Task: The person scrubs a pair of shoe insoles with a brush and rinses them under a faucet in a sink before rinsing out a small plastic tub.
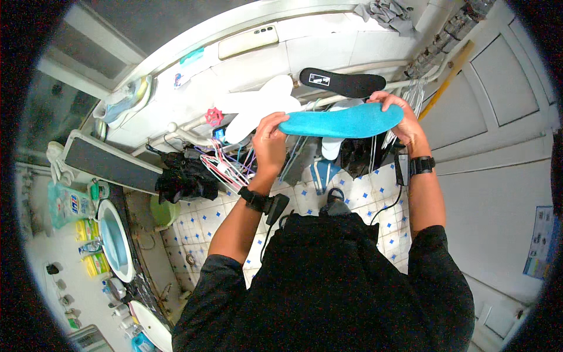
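A turquoise shoe insole (340, 121) stretches level between my two hands. My left hand (269, 141) pinches its left end. Fingers of my right hand (402, 120) wrap round its right end. Just beyond my left hand lie white insoles (258, 111), overlapping one another. A black insole (346, 83) with a white label rests behind the turquoise one. Below the held insole, a smaller white sole-shaped piece (331, 148) shows in part. Dark straps with small boxes sit on both my wrists.
A phone (249, 42) lies on the white ledge. Pipes with a red valve wheel (214, 117) run along the wall. Hangers (226, 167) and black cloth (185, 179) hang below. Left are a washbasin (115, 240) and a green bucket (164, 211); a white door (492, 88) stands right.
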Action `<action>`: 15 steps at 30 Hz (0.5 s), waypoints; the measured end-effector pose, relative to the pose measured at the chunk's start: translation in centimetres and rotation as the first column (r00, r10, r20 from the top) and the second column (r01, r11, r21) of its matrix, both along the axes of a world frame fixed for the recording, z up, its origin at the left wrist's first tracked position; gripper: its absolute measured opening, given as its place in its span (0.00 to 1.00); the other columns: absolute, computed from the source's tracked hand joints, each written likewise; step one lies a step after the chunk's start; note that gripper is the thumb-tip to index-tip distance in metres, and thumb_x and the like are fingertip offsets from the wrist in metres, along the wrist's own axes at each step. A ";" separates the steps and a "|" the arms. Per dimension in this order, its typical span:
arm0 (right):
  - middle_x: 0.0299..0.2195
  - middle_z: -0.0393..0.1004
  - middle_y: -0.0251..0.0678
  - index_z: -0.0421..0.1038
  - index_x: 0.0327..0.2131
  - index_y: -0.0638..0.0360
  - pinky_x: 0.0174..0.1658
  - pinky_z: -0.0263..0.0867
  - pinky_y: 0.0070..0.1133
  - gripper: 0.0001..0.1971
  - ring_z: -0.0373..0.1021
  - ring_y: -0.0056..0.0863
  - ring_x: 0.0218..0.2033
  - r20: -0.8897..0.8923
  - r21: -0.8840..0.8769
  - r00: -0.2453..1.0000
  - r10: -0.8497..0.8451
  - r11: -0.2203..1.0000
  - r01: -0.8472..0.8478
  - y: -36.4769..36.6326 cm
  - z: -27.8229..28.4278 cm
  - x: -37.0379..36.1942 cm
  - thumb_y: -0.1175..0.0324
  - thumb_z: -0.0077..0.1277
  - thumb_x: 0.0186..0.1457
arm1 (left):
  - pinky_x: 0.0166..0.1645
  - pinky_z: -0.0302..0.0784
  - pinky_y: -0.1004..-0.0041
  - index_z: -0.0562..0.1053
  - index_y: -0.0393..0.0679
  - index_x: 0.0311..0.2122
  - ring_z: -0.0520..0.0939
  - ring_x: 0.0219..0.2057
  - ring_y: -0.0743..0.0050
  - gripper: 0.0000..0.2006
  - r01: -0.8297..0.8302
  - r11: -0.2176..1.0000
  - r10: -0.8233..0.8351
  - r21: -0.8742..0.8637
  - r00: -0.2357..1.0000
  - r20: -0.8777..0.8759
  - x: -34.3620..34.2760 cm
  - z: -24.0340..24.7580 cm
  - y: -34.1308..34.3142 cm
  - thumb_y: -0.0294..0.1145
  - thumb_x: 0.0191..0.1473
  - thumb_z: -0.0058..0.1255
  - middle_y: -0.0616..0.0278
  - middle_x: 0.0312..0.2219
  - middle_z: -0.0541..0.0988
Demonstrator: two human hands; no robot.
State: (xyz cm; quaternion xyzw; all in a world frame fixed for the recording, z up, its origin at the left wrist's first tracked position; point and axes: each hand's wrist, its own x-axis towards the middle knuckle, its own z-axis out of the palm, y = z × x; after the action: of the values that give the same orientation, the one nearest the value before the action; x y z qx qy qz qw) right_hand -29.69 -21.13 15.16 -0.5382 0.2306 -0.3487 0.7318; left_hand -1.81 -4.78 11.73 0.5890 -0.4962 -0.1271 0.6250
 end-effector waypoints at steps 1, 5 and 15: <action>0.41 0.67 0.36 0.68 0.22 0.55 0.47 0.64 0.26 0.05 0.66 0.32 0.43 -0.020 -0.019 1.000 0.010 1.000 -0.011 -1.0 0.1 -0.1 0.75 0.49 0.48 | 0.44 0.71 0.74 0.75 0.38 0.34 0.76 0.40 0.66 0.13 -0.018 1.000 0.018 0.007 1.000 -0.001 -0.3 0.0 -0.5 0.13 0.43 0.44 0.54 0.36 0.75; 0.40 0.69 0.38 0.71 0.25 0.58 0.43 0.67 0.25 0.04 0.67 0.31 0.42 -0.107 0.091 0.991 -0.085 0.991 0.095 -4.4 1.9 0.0 0.79 0.49 0.48 | 0.42 0.72 0.75 0.74 0.39 0.35 0.77 0.39 0.73 0.10 0.150 0.953 0.000 0.264 0.870 -0.493 -1.9 1.1 -2.1 0.16 0.47 0.46 0.58 0.35 0.76; 0.39 0.72 0.39 0.71 0.27 0.59 0.43 0.67 0.24 0.05 0.69 0.30 0.40 0.033 -0.065 0.999 -0.043 0.997 0.045 -11.4 1.3 1.1 0.77 0.45 0.51 | 0.33 0.71 0.81 0.72 0.35 0.39 0.76 0.32 0.79 0.10 -0.135 0.985 0.154 0.110 0.971 -0.184 -4.2 1.7 -5.6 0.18 0.50 0.45 0.60 0.31 0.76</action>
State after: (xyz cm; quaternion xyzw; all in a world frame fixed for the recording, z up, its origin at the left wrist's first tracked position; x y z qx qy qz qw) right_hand -28.61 -32.54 16.43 -0.5511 0.2191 -0.3807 0.7095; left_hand -5.99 -10.38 13.39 0.6382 -0.3827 -0.1610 0.6483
